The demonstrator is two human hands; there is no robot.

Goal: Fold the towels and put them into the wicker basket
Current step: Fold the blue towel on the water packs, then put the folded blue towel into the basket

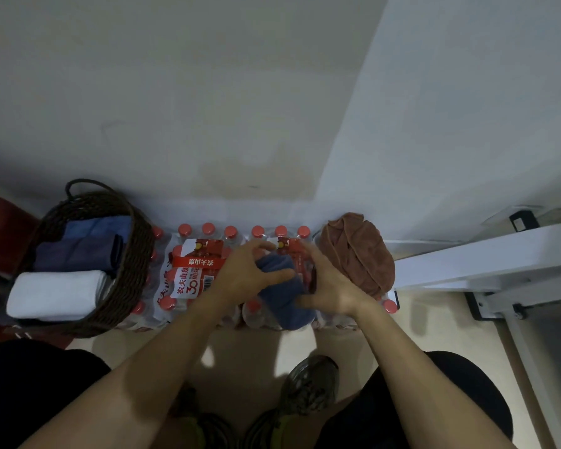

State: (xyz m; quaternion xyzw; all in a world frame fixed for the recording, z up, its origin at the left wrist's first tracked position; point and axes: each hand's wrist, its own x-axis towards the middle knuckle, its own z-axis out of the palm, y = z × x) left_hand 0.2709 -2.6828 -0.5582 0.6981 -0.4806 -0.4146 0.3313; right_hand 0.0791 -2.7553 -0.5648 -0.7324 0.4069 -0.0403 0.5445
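Both hands, left hand [245, 270] and right hand [329, 286], are clutching a dark blue towel [280, 293] mid-frame, over bottled-water packs [188, 277]; wicker basket [127, 273] sitting left.

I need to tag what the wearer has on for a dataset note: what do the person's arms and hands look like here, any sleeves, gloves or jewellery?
Both forearms are bare up to the bottom edge of the picture, with no sleeve in view. The left hand and the right hand wear no gloves. No watch, bracelet or ring shows on either wrist or on the fingers that can be seen.
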